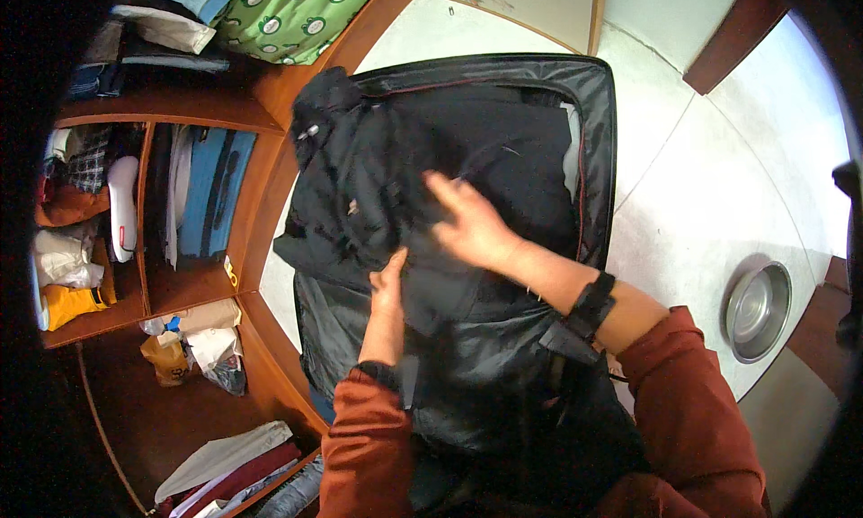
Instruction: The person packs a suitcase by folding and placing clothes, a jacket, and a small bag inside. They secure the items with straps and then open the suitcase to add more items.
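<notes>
A black suitcase lies open before me, its rim lined with shiny dark fabric. Dark folded clothing fills its far part. Across the left side a rumpled black garment, with small light fittings, spills over the rim. My left hand is at this garment's near edge, thumb upward; its other fingers are largely hidden, so its grip is unclear. My right hand, blurred, is over the dark clothing with its index finger stretched out and nothing visible in it.
On the left stands a wooden wardrobe holding clothes, bags and a blue case. A green patterned cloth lies on its upper shelf. To the right, a metal basin sits on the pale floor.
</notes>
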`<control>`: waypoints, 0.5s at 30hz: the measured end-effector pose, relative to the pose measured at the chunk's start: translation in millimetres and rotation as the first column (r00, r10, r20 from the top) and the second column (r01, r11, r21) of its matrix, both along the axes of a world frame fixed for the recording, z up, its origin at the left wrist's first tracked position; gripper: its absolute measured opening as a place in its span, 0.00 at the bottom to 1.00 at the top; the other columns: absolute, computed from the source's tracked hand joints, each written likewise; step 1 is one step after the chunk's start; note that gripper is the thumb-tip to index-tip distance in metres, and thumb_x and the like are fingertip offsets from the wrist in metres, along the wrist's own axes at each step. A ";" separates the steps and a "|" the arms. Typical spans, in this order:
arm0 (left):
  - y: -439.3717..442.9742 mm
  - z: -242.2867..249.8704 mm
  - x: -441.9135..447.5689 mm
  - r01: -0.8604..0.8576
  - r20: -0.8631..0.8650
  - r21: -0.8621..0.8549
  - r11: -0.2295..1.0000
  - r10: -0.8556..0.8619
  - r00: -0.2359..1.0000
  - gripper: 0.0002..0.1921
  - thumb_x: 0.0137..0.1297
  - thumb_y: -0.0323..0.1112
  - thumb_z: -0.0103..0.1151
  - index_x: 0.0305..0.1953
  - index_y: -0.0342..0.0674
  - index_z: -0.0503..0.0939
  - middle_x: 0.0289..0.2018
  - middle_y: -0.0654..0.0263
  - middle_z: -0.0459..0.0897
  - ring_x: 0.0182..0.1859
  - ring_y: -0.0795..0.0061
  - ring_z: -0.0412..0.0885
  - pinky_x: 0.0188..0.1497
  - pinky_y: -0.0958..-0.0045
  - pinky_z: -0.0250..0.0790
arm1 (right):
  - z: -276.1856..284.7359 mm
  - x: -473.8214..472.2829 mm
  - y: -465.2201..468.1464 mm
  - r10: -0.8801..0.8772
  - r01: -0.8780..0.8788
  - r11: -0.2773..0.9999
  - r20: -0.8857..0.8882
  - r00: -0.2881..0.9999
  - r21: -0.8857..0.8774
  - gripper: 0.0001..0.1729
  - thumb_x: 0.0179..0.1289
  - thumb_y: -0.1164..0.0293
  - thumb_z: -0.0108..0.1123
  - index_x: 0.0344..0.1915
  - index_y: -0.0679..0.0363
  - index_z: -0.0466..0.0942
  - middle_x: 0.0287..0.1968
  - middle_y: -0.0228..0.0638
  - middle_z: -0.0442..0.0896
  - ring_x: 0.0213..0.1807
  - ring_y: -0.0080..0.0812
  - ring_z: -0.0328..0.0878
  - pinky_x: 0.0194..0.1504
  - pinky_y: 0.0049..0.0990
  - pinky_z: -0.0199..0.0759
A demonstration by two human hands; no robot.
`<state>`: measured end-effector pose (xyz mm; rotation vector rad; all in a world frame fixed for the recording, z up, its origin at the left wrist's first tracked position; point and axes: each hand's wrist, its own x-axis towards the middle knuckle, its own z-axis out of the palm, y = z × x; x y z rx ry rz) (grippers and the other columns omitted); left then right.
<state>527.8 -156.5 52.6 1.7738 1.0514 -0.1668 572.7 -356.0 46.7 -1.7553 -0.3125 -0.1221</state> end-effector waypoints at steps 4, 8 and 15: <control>-7.8 53.2 -20.6 0.026 0.221 -0.076 0.997 -0.009 0.975 0.28 0.58 0.31 0.54 0.60 0.29 0.63 0.57 0.57 0.70 0.55 0.63 0.71 0.58 0.67 0.63 | 30.6 -29.0 43.6 0.160 -0.089 0.895 0.127 0.979 -0.438 0.33 0.53 0.74 0.52 0.62 0.59 0.63 0.46 0.42 0.70 0.48 0.42 0.67 0.45 0.38 0.59; -24.7 83.5 -21.8 -0.018 0.430 -0.055 0.998 0.040 0.902 0.46 0.55 0.42 0.67 0.66 0.28 0.48 0.61 0.54 0.64 0.61 0.64 0.67 0.63 0.67 0.59 | 36.6 -35.0 54.6 0.256 -0.184 0.866 0.097 0.962 -0.466 0.30 0.54 0.74 0.50 0.60 0.61 0.66 0.47 0.40 0.71 0.50 0.39 0.65 0.49 0.36 0.57; -46.2 27.4 47.4 0.072 -0.241 0.691 0.719 0.136 0.961 0.69 0.35 0.69 0.68 0.67 0.26 0.40 0.62 0.46 0.57 0.66 0.49 0.56 0.64 0.49 0.53 | 5.3 -24.7 44.1 0.230 -0.172 0.907 0.110 0.967 -0.383 0.22 0.54 0.72 0.50 0.50 0.62 0.74 0.49 0.39 0.71 0.54 0.39 0.63 0.54 0.35 0.56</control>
